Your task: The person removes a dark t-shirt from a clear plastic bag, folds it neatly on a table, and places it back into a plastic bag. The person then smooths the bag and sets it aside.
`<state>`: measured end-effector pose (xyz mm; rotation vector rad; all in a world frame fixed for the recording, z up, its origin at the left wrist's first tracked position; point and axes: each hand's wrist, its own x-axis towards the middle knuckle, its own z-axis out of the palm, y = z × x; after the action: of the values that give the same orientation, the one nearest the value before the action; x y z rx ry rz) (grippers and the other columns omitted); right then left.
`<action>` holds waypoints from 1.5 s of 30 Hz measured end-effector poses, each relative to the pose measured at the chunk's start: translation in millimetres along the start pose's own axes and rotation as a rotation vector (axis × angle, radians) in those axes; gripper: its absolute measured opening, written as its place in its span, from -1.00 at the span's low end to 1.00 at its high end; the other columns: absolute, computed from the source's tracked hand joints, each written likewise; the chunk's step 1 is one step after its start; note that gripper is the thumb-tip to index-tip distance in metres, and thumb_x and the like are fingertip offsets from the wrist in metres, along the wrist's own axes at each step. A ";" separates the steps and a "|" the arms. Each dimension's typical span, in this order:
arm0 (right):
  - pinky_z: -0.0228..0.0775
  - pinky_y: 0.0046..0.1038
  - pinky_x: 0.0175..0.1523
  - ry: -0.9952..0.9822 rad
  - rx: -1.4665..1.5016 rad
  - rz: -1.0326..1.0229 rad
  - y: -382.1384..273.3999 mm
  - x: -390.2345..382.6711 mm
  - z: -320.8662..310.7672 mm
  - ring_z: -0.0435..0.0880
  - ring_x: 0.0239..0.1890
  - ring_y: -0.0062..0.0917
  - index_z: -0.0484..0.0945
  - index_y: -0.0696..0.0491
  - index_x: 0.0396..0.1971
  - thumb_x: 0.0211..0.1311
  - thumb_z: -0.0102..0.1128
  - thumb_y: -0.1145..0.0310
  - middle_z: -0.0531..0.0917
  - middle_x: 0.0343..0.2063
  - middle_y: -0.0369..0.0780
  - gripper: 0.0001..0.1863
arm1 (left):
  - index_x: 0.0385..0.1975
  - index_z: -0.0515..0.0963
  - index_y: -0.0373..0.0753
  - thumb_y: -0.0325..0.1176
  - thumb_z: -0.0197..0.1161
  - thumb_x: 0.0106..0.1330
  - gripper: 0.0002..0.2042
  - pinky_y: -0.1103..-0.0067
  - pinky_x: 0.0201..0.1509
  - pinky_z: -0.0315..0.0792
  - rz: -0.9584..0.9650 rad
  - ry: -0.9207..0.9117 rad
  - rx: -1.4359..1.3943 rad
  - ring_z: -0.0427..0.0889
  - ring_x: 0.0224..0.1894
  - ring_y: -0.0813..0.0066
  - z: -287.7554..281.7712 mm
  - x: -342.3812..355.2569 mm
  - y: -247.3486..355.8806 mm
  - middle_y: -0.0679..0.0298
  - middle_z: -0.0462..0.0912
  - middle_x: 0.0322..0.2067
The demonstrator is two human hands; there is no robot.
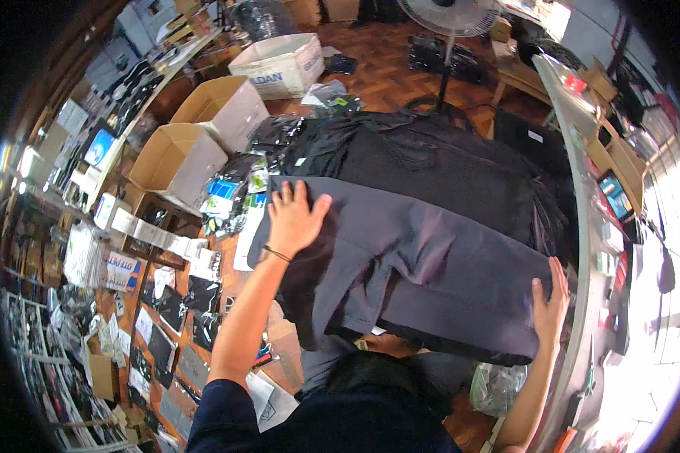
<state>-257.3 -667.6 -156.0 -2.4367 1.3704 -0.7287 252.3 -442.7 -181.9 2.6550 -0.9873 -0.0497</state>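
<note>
A dark grey folded garment (431, 279), apparently trousers, lies crosswise in front of me, with creases near its middle. My left hand (295, 219) rests on its upper left end, fingers spread and flat. At the opposite end, my right hand (550, 309) has its fingers curled round the edge, gripping it. A large heap of black garments (446, 174) sits just beyond the grey one.
Open cartons (162, 177) and glossy packages (234, 174) stand at the left. Papers and packets litter the wooden floor (279, 340). A long counter edge (582, 166) runs along my right. A standing fan (446, 45) is at the back, and a plastic bag (491, 389) lies low right.
</note>
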 end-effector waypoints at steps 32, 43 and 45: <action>-0.09 -0.09 0.70 -0.196 -0.114 -0.134 36.2 7.1 10.8 0.05 0.69 -0.11 0.25 -0.02 0.61 0.42 0.31 0.24 0.16 0.65 -0.11 -0.20 | -0.19 0.79 -0.22 -0.15 0.49 0.42 -0.75 0.61 -0.25 0.37 -0.427 -0.055 -1.006 0.53 -0.33 0.68 -9.1 93.4 -162.7 0.48 0.69 -0.33; 0.58 -0.43 -0.13 0.100 0.129 0.455 70.1 -40.8 -22.6 0.73 -0.32 -0.56 0.77 0.16 -0.11 0.36 0.43 0.37 0.80 -0.35 -0.14 -0.79 | 0.37 0.54 -0.16 -0.31 0.31 0.56 -0.58 0.55 0.32 0.36 0.116 -0.042 -0.840 0.56 0.18 0.57 -39.3 25.2 -129.9 0.38 0.66 0.17; 0.58 -0.45 -0.12 0.139 0.198 0.461 68.8 -54.2 -27.0 0.74 -0.31 -0.58 0.77 0.18 -0.10 0.33 0.48 0.34 0.81 -0.35 -0.15 -0.74 | 0.31 0.58 -0.22 -0.44 0.35 0.50 -0.60 0.54 0.36 0.35 0.309 0.139 -0.696 0.56 0.20 0.55 -39.1 21.3 -129.6 0.35 0.68 0.15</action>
<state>-345.0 -657.0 -180.3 -1.8497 1.7343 -0.8719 355.9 -353.0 -181.6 1.8391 -1.0775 -0.1146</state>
